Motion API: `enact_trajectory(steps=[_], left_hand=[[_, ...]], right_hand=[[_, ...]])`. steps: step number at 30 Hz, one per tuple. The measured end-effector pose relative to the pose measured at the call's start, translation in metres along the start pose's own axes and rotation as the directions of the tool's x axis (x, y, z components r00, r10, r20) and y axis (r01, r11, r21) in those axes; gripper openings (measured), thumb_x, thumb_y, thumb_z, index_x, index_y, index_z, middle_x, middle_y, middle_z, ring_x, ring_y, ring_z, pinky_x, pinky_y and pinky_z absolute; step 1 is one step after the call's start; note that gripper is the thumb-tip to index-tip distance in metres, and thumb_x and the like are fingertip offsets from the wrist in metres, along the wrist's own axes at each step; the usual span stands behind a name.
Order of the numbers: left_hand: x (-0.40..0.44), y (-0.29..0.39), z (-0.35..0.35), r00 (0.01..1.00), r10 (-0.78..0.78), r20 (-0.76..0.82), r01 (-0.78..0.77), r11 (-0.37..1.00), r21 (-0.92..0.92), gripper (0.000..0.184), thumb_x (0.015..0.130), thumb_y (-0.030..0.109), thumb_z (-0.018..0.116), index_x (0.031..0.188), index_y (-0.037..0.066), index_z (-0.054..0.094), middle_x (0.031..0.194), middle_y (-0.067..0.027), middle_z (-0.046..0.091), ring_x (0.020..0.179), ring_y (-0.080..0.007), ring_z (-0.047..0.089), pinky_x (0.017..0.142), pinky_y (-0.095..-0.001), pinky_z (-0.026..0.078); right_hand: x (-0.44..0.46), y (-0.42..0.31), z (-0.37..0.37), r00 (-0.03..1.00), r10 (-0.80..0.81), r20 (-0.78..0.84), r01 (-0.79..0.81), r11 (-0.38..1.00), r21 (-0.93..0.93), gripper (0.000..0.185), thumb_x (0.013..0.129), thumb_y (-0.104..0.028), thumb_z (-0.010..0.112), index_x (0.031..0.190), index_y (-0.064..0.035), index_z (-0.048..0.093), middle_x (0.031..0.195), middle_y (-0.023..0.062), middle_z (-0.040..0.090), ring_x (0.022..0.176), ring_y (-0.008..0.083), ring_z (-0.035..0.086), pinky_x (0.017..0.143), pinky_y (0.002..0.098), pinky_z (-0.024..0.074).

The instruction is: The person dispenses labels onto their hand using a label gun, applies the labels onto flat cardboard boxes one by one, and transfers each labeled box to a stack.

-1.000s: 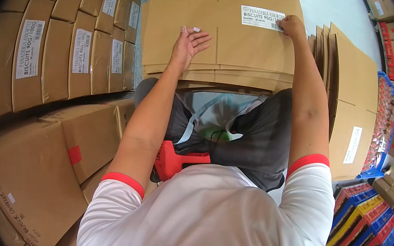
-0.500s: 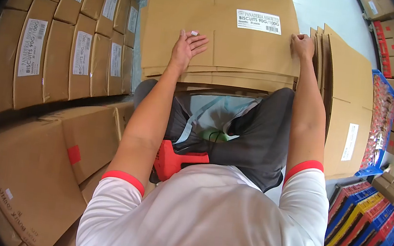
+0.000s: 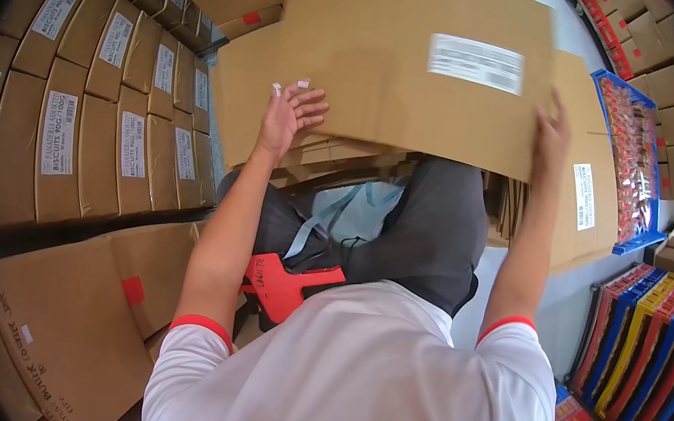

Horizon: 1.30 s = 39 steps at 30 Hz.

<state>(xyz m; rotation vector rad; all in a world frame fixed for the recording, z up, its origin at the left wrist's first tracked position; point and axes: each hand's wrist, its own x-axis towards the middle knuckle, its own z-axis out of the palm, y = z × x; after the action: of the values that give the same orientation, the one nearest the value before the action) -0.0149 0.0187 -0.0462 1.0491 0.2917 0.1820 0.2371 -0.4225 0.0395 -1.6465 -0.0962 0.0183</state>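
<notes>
A flattened cardboard carton (image 3: 387, 58) with a white printed label (image 3: 476, 63) is raised and tilted above a stack of flat cartons (image 3: 239, 87). At its right edge is my right hand (image 3: 553, 139), slightly blurred, with fingers and thumb closed on the board. My left hand (image 3: 293, 118) is open near the lower left part of the carton, fingers spread and palm turned up. Small white stickers (image 3: 303, 84) sit on its fingertips. Whether the left hand touches the board is hard to tell.
Labelled biscuit cartons (image 3: 59, 133) are stacked at left, above a large brown box (image 3: 76, 314). A red plastic tool (image 3: 286, 288) lies by my lap. To the right are more flat cartons (image 3: 592, 231), a blue crate (image 3: 641, 239) of packets and coloured stacks (image 3: 637, 345).
The top flat carton has lifted off the stack and shifted right, held by my right hand. My left hand has moved left and slightly down, and the view has turned.
</notes>
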Motion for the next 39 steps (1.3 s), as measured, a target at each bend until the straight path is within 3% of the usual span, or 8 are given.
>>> enact_trajectory(steps=[2, 6, 12, 18, 20, 24, 28, 39], left_hand=[[0.001, 0.012, 0.008, 0.999, 0.036, 0.031, -0.037, 0.999, 0.022, 0.079, 0.105, 0.068, 0.024, 0.149, 0.005, 0.041, 0.145, -0.0255, 0.053, 0.127, -0.0373, 0.06, 0.103, -0.0449, 0.052], [0.005, 0.022, 0.026, 0.996, 0.086, 0.026, -0.086, 0.996, -0.011, 0.079, 0.105, 0.067, 0.024, 0.15, 0.004, 0.04, 0.148, -0.0245, 0.051, 0.128, -0.037, 0.059, 0.103, -0.047, 0.051], [0.01, 0.014, 0.057, 0.989, 0.063, 0.131, -0.062, 0.998, -0.016, 0.082, 0.104, 0.067, 0.025, 0.155, 0.004, 0.037, 0.155, -0.022, 0.044, 0.139, -0.0363, 0.049, 0.109, -0.0504, 0.046], [-0.001, 0.017, 0.083, 0.971, 0.116, 0.21, -0.112, 0.993, -0.029, 0.084, 0.103, 0.07, 0.022, 0.16, 0.008, 0.032, 0.165, -0.0158, 0.032, 0.152, -0.0349, 0.031, 0.118, -0.056, 0.033], [-0.007, 0.018, 0.092, 0.967, 0.128, 0.222, -0.126, 0.992, -0.025, 0.085, 0.103, 0.071, 0.021, 0.161, 0.009, 0.032, 0.167, -0.0144, 0.029, 0.153, -0.0344, 0.028, 0.12, -0.0572, 0.029], [-0.01, 0.017, 0.118, 0.936, 0.097, 0.337, -0.122, 0.991, 0.054, 0.089, 0.101, 0.074, 0.022, 0.162, 0.011, 0.031, 0.17, -0.0096, 0.023, 0.156, -0.0321, 0.023, 0.122, -0.0572, 0.025], [-0.01, 0.006, 0.126, 0.89, 0.063, 0.451, -0.137, 0.982, 0.132, 0.09, 0.101, 0.075, 0.023, 0.163, 0.01, 0.028, 0.171, -0.007, 0.02, 0.157, -0.0303, 0.02, 0.122, -0.0552, 0.024], [-0.027, 0.005, 0.118, 0.884, 0.014, 0.467, -0.167, 0.943, 0.287, 0.087, 0.103, 0.07, 0.029, 0.165, 0.009, 0.021, 0.172, -0.008, 0.017, 0.157, -0.0249, 0.02, 0.124, -0.0468, 0.025]], right_hand=[[-0.021, -0.015, -0.063, 0.988, 0.003, -0.156, 0.023, 0.987, 0.161, 0.055, 0.097, 0.002, 0.06, 0.151, -0.0068, 0.049, 0.126, 0.0155, 0.069, 0.108, 0.0211, 0.068, 0.092, 0.0321, 0.0558], [-0.062, -0.008, -0.173, 0.842, -0.143, -0.52, 0.192, 0.981, 0.041, 0.057, 0.098, 0.005, 0.057, 0.153, -0.0013, 0.045, 0.153, 0.0149, 0.048, 0.127, 0.0248, 0.057, 0.106, 0.0356, 0.0498], [-0.113, 0.035, -0.243, 0.669, -0.1, -0.737, 0.163, 0.987, 0.014, 0.055, 0.098, 0.008, 0.054, 0.152, 0.0023, 0.045, 0.148, 0.0172, 0.052, 0.122, 0.0255, 0.06, 0.104, 0.0369, 0.0512], [-0.11, 0.115, -0.267, 0.457, -0.026, -0.889, -0.118, 0.989, -0.09, 0.043, 0.097, 0.002, 0.057, 0.14, 0.0052, 0.056, 0.134, 0.019, 0.063, 0.115, 0.0274, 0.064, 0.098, 0.0384, 0.0531], [-0.1, 0.097, -0.231, 0.587, -0.452, -0.671, -0.077, 0.794, -0.602, 0.033, 0.099, -0.002, 0.059, 0.13, 0.0053, 0.063, 0.123, 0.0163, 0.068, 0.107, 0.0259, 0.068, 0.094, 0.0376, 0.0541], [-0.092, 0.012, -0.038, 0.979, -0.008, -0.204, -0.019, 0.991, -0.13, 0.029, 0.101, -0.014, 0.064, 0.125, 0.0015, 0.069, 0.108, 0.0104, 0.073, 0.098, 0.0178, 0.07, 0.089, 0.0302, 0.0542], [-0.1, -0.011, 0.102, 0.951, -0.056, 0.304, 0.082, 0.994, -0.073, 0.025, 0.093, -0.012, 0.074, 0.112, 0.0043, 0.075, 0.096, 0.0082, 0.076, 0.088, 0.0132, 0.07, 0.083, 0.0269, 0.0531], [-0.104, -0.013, 0.179, 0.886, 0.004, 0.465, -0.077, 0.987, 0.139, 0.021, 0.092, -0.009, 0.076, 0.107, 0.0052, 0.076, 0.094, 0.0108, 0.077, 0.087, 0.0126, 0.07, 0.082, 0.0275, 0.0543]])
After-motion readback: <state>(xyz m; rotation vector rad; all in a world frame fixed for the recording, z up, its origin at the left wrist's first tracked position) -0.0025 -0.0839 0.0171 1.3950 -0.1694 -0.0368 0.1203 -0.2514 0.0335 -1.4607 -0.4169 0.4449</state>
